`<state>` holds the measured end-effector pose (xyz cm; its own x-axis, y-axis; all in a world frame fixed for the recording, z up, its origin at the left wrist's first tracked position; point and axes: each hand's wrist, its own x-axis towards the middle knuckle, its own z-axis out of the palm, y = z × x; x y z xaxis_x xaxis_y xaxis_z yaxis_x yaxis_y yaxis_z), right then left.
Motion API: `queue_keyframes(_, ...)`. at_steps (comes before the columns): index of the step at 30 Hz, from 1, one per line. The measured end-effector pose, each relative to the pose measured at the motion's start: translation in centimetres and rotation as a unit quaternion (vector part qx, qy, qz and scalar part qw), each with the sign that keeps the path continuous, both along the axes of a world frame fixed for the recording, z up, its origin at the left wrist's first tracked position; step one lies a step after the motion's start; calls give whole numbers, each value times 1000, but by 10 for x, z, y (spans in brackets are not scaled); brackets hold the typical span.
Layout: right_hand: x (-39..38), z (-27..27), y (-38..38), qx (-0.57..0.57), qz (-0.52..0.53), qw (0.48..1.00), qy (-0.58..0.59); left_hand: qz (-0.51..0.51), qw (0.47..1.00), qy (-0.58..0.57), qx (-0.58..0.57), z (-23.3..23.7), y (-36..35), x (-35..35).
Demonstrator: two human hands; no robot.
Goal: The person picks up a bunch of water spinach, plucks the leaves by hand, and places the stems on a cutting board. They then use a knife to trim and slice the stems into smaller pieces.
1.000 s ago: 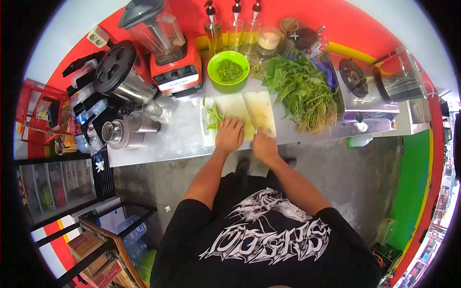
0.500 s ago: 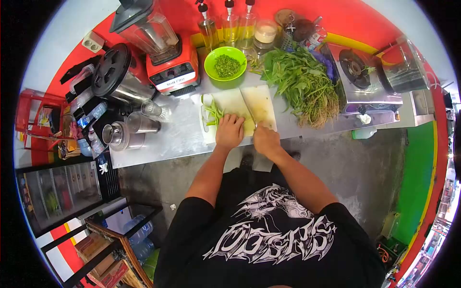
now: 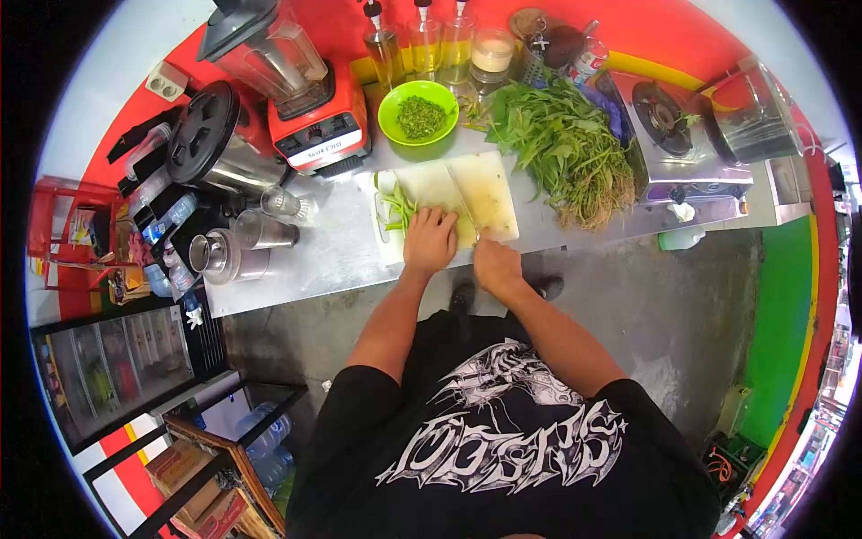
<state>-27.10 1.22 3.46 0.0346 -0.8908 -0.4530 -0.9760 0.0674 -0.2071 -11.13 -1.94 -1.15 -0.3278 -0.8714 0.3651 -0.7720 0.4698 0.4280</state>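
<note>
A white cutting board (image 3: 496, 184) lies on the steel counter in front of me. On its left part rest pale green vegetable stalks (image 3: 395, 212). My left hand (image 3: 431, 241) presses down on their right ends with curled fingers, which hide part of them. My right hand (image 3: 496, 264) is wrapped round the handle of a knife (image 3: 462, 199). Its blade points away from me across the board, just right of my left fingertips. Behind the board stands a lime-green bowl (image 3: 418, 147) holding chopped greens (image 3: 420, 117).
A bundle of leafy greens with roots (image 3: 566, 148) lies right of the board, near a gas stove (image 3: 687, 166). A red blender (image 3: 319, 135), a steel pot (image 3: 220, 162) and cups (image 3: 265, 230) stand left. Pump bottles (image 3: 424, 49) line the wall behind.
The view has shifted slightly. Both hands stay almost in place, with the knife still beside my left fingers. The stalks look nearly the same.
</note>
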Motion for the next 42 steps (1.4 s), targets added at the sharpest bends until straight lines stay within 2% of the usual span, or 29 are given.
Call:
queue_keyframes(2, -1, -14, -3, -12, -29, 999, -15, 0, 1000, -9, -2, 2, -1, 0)
queue_keyframes(5, -6, -16, -11, -29, 24, 999, -35, -2, 1000, -5, -14, -2, -1, 1)
queue_keyframes(8, -6, 0, -8, -24, 37, 999, -22, 4, 1000, -13, 7, 0, 0, 0)
queue_keyframes(14, -2, -7, -6, -21, 16, 1000, 1, 0, 1000, -10, 1, -3, 0, 1)
queue_keyframes(17, -8, -9, -14, -45, 33, 998, -30, 0, 1000, -19, 4, -4, 0, 1)
queue_keyframes(19, -12, -1, -11, -29, 83, 995, -36, 3, 1000, -19, 10, -5, 0, 1)
queue_keyframes(22, -3, 5, 4, -38, 23, 999, -11, 9, 1000, -13, 5, -5, 0, 0)
queue_keyframes(28, -1, 0, -21, -8, 49, 999, -7, -1, 1000, 0, -11, -5, 1, 0)
queue_keyframes(32, -2, 7, -9, 7, 55, 998, -8, -3, 1000, 10, -16, -4, -1, 0)
queue_keyframes(34, 0, 5, 2, -37, 12, 999, -21, -1, 1000, 14, -24, -4, 0, -1)
queue_keyframes(38, -2, -7, -13, -63, 60, 996, -21, -4, 1000, 5, -18, -4, -1, 0)
queue_keyframes(42, -2, 13, -16, -23, 46, 998, -29, 0, 1000, 12, -19, -3, 1, 0)
